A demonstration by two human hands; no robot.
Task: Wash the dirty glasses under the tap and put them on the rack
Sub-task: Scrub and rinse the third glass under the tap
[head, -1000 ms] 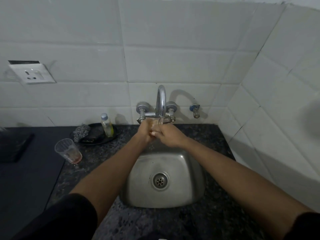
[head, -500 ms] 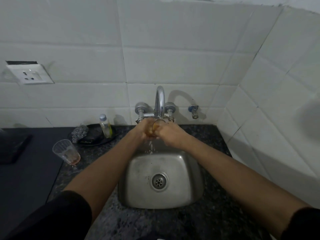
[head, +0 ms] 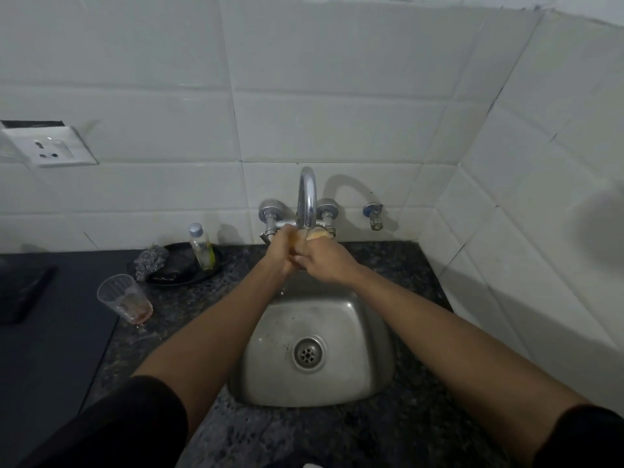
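Note:
Under the spout of the chrome tap (head: 306, 197), both hands meet over the back of the steel sink (head: 368, 376). My left hand (head: 282, 251) and my right hand (head: 326, 261) are wrapped around a clear glass (head: 315, 234); only its rim shows between the fingers. A little water drips below the hands. A second clear glass (head: 123, 302) with a reddish residue at its bottom stands upright on the dark counter, left of the sink. No rack is in view.
A black dish (head: 187, 265) behind the second glass holds a steel scrubber (head: 150, 261), a dark sponge and a small bottle (head: 201, 246). A wall socket (head: 47, 146) sits at the left, a spare valve (head: 373, 214) right of the tap. White tiled walls close in behind and at the right.
My hands stay clasped on the glass under the spout and have shifted it slightly, the rim now showing toward the right. The second glass has not moved.

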